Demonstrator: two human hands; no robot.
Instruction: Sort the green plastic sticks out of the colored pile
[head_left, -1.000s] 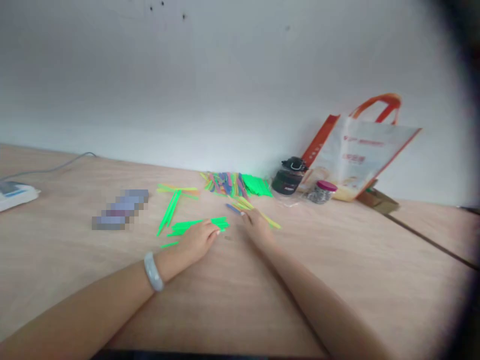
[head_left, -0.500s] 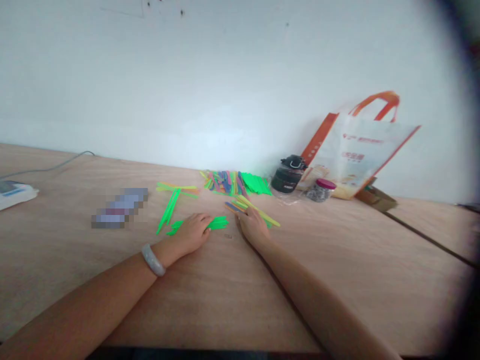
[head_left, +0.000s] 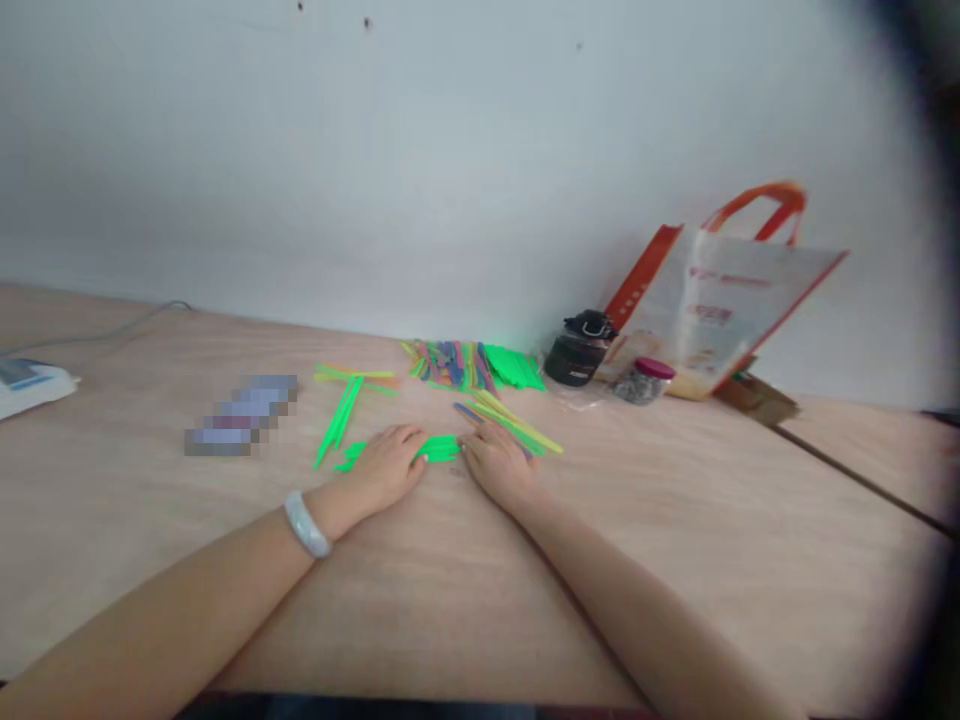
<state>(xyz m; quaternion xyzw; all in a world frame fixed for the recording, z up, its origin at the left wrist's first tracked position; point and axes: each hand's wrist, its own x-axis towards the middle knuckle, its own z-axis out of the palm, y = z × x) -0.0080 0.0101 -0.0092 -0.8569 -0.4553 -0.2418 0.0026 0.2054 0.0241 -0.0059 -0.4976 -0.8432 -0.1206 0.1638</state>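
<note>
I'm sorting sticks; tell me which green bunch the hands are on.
The flat green bunch between both hands, not the green pile by the wall.

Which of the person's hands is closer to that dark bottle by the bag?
The right hand. It lies left of and nearer the camera than the dark bottle; the left hand, resting on green sticks, is farther left.

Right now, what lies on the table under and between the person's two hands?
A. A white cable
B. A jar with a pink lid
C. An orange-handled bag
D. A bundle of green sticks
D. The left hand rests flat on a bundle of green sticks, and the right hand touches its other end; the jar with the pink lid and the orange-handled bag stand far back by the wall.
</note>
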